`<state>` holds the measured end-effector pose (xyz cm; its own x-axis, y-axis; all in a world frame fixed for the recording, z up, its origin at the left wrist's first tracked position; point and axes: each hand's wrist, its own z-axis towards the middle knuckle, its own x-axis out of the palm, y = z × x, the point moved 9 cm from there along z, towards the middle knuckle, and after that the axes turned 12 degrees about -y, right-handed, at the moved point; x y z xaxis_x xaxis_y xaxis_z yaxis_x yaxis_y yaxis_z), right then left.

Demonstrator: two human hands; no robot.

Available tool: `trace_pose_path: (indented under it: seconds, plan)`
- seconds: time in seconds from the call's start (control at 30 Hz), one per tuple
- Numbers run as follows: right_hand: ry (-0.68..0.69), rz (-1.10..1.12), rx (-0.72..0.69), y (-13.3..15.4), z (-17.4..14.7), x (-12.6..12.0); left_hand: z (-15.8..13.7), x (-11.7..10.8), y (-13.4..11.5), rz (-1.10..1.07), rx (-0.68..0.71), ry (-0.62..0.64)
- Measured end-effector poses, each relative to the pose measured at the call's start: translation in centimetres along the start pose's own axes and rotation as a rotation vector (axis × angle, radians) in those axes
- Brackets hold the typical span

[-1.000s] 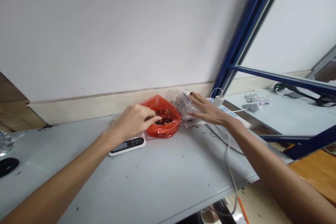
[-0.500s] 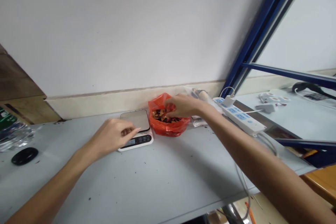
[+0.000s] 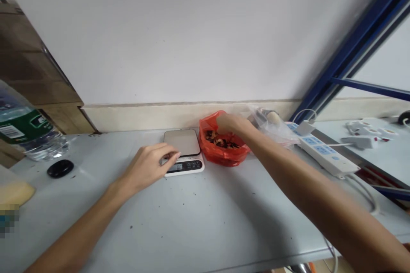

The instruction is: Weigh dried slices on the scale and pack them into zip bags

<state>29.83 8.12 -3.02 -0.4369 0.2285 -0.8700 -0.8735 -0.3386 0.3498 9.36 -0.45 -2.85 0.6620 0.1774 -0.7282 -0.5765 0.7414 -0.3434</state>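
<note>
A red plastic bag (image 3: 221, 155) stands open, filled with small dried pieces (image 3: 221, 140) in dark, brown and tan shades. My right hand (image 3: 232, 123) reaches down into its mouth, and the fingers are hidden inside. Left of the bag lies a white kitchen scale (image 3: 184, 143) with a bare metal-look plate and a lit display that seems to read zero. My left hand (image 3: 153, 162) is at the scale's front left corner, thumb and forefinger pressed together; anything between them is too small to make out.
A power strip (image 3: 329, 153) with plugs and cables lies at the right, beside a clear plastic bag (image 3: 275, 128). Blue frame bars (image 3: 346, 55) rise behind it. On the left are a green-labelled water bottle (image 3: 28, 123) and a black oval object (image 3: 60, 168). A white wall backs the table.
The view has turned left, so things sit further right in it. My right hand has gone deeper into the red bag. My left hand stays by the scale, fingers still together.
</note>
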Motion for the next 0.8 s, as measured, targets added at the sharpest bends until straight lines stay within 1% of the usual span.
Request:
trace_pose_path:
  seconds: [0.07, 0.13, 0.17, 0.23, 0.3, 0.37, 0.4, 0.47, 0.53, 0.57, 0.63, 0.7, 0.8]
  plan:
    - [-0.073, -0.161, 0.133, -0.9, -0.1, -1.5, 0.9, 0.4, 0.1, -0.027, -0.052, -0.014]
    - [-0.099, -0.357, 0.291, -1.4, -0.7, -3.1, 2.2, 1.1, -0.3, -0.042, -0.075, 0.003]
    - [-0.091, -0.429, 0.349, -1.4, -1.0, -3.6, 3.0, 1.7, -0.7, -0.047, -0.058, 0.032]
    - [-0.028, -0.504, 0.416, -1.1, -1.5, -4.3, 4.2, 3.4, -1.9, -0.043, 0.001, 0.142]
    - [0.038, -0.495, 0.414, -0.6, -1.6, -4.9, 5.0, 5.2, -2.6, -0.006, 0.027, 0.243]
    - [0.058, -0.481, 0.398, -0.1, -1.7, -6.2, 5.4, 6.4, -3.3, 0.016, 0.058, 0.292]
    - [0.044, -0.469, 0.387, 0.1, -1.7, -7.2, 5.5, 6.8, -3.6, 0.012, 0.078, 0.301]
    - [-0.029, -0.427, 0.369, 0.5, -1.9, -9.6, 5.4, 7.0, -4.2, -0.013, 0.111, 0.304]
    - [-0.121, -0.419, 0.362, 0.6, -2.3, -11.8, 5.2, 6.8, -4.5, -0.035, 0.114, 0.303]
    - [-0.145, -0.427, 0.362, 0.5, -2.5, -12.3, 5.1, 6.7, -4.5, -0.038, 0.106, 0.305]
    - [-0.119, -0.435, 0.376, 0.0, -2.8, -12.1, 5.0, 6.3, -4.5, -0.031, 0.085, 0.309]
    - [-0.070, -0.433, 0.379, -0.3, -3.1, -10.9, 4.9, 6.0, -4.4, -0.019, 0.055, 0.313]
    - [-0.098, -0.472, 0.335, 0.4, -3.5, -9.6, 5.0, 5.8, -4.4, -0.020, 0.028, 0.317]
